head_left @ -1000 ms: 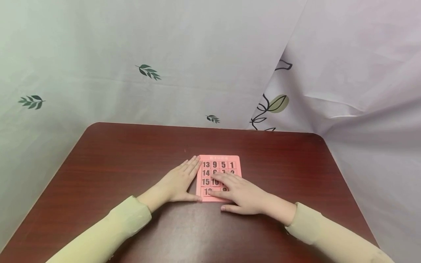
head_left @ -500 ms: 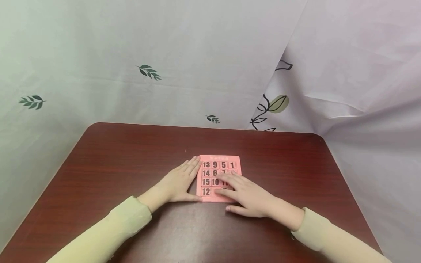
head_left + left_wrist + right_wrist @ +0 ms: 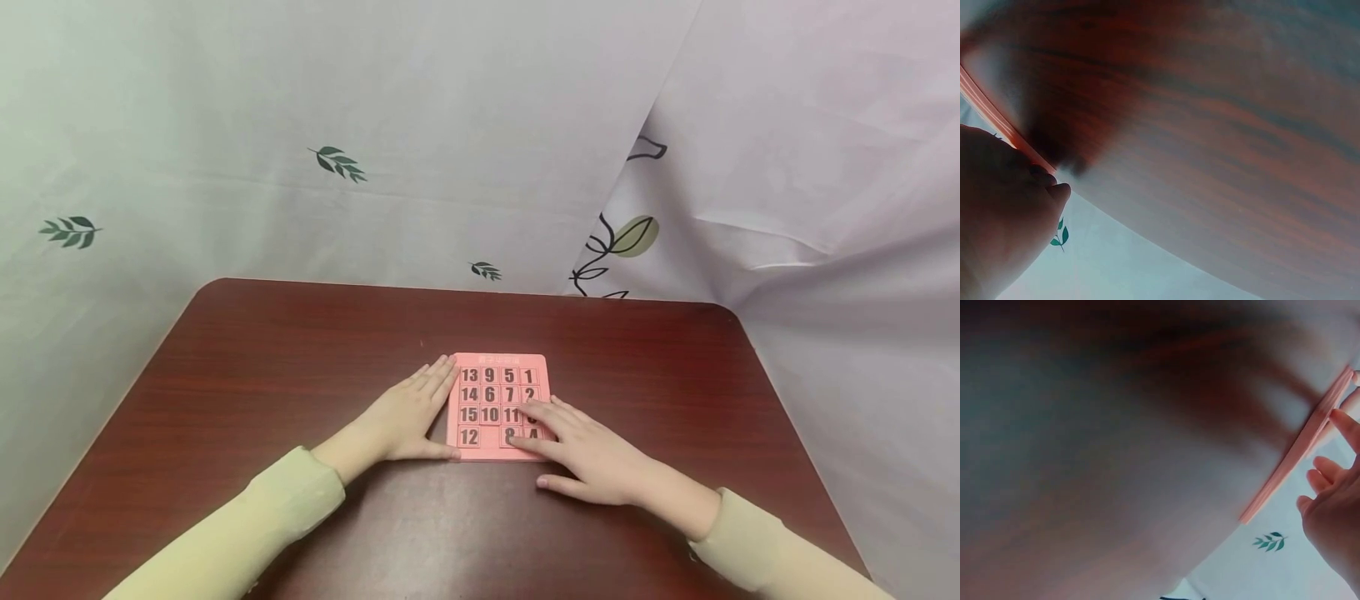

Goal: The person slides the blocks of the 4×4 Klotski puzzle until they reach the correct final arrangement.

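A pink sliding number puzzle [image 3: 489, 437] lies flat on the table, its tiles printed with black numbers. My left hand [image 3: 405, 417] is spread along its left side, straight fingertips at the upper left corner and thumb at the lower left. Over the lower right part reaches my right hand [image 3: 596, 458], its index fingertip on the 8 tile [image 3: 509, 431] and its thumb off the board. Between the 12 tile [image 3: 469, 437] and the 8 shows an unfilled slot. Right-hand fingers partly cover the tiles of the right column. Both wrist views catch the board's thin pink edge [image 3: 1291, 456].
The dark red-brown wooden table [image 3: 315, 342] has rounded far corners. Pale cloth [image 3: 420, 100] with printed leaves hangs behind it and at both sides.
My right hand has drawn to the right across the puzzle, uncovering the middle tiles and the slot. The 12 tile has slid slightly left. My left hand and the board stay put.
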### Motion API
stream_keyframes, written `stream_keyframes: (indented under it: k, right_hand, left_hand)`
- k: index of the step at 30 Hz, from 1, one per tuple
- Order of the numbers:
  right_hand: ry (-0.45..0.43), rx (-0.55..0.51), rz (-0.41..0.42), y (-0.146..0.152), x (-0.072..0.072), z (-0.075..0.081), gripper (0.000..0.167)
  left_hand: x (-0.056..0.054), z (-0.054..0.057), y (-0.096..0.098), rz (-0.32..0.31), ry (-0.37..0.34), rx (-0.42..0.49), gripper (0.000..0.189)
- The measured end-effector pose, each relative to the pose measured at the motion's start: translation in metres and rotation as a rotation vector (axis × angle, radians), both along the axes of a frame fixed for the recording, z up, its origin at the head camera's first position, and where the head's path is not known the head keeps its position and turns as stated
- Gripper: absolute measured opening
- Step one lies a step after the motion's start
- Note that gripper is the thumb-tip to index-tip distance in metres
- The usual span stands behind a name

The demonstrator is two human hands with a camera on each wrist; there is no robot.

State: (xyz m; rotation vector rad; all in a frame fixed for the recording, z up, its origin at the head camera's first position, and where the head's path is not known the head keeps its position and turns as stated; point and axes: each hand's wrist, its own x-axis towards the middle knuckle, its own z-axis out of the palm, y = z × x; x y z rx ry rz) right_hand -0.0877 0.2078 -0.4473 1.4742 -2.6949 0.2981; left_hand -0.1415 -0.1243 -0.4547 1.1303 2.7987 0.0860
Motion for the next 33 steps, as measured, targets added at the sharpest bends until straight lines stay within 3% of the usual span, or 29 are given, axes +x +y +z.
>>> stream_keyframes:
  k: [5, 17, 26, 33]
  right_hand:
    - [-0.009, 0.016, -0.002, -0.006, -0.004, 0.002, 0.052]
    - [-0.018, 0.065, -0.016, -0.001, -0.010, 0.001, 0.059]
    - [-0.025, 0.082, 0.013, -0.020, -0.015, 0.000, 0.060]
    - [-0.028, 0.072, 0.012, -0.022, -0.013, 0.002, 0.060]
  left_hand:
    - [0.000, 0.001, 0.000, 0.003, -0.007, 0.005, 0.127]
    - [-0.002, 0.003, -0.001, -0.001, -0.006, 0.014, 0.126]
    - [-0.001, 0.002, -0.002, 0.001, -0.009, 0.011, 0.124]
    - [0.000, 0.001, 0.000, -0.002, -0.012, 0.002, 0.124]
